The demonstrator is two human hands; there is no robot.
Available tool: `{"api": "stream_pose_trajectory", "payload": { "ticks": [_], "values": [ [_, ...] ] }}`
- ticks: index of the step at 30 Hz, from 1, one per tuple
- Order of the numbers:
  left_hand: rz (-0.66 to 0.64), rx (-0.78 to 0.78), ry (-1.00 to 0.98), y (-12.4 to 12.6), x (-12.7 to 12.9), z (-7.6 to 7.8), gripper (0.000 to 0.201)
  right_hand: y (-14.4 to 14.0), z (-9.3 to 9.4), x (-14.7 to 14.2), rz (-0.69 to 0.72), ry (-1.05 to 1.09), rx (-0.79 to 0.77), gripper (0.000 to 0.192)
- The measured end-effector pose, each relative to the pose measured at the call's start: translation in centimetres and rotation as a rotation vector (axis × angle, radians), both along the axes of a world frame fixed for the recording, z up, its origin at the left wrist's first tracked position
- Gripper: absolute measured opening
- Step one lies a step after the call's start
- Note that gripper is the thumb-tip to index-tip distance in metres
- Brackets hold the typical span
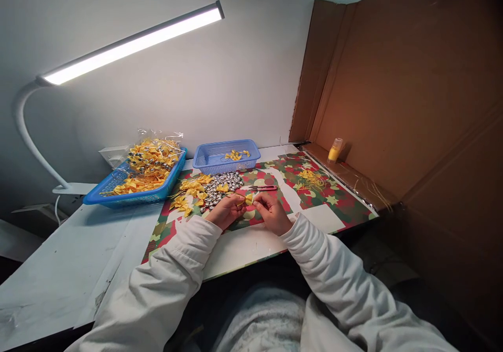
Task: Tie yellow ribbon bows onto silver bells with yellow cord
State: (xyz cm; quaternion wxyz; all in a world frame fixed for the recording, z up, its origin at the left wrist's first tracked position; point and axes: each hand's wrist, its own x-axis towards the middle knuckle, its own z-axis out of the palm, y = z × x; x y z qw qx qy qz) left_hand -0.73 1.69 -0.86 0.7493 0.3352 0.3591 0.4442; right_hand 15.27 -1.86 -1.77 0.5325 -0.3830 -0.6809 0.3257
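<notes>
My left hand [225, 210] and my right hand [271, 211] meet over the patterned mat [338, 205], both pinching a small yellow ribbon bow [248, 198] between their fingertips. Just beyond my hands lies a heap of small silver bells [220, 187] with several loose yellow bows [188, 192] beside it. Red-handled snips [263, 188] lie on the mat right behind my right hand. Both sleeves are white.
A large blue basket [118, 197] full of bows with bells stands at the left. A smaller blue basket [208, 158] with a few bows stands behind. Yellow thread scraps [312, 179] and a small yellow bottle [335, 150] are at the right, by a cardboard wall [393, 106]. A desk lamp [133, 43] hangs overhead.
</notes>
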Motion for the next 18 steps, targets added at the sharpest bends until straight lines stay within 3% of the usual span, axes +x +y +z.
{"api": "stream_pose_trajectory", "payload": {
  "ticks": [18],
  "values": [
    [0.015, -0.024, 0.003, -0.37, 0.71, 0.44, 0.011, 0.14, -0.14, -0.34, -0.055, 0.068, -0.039, 0.017]
  ]
}}
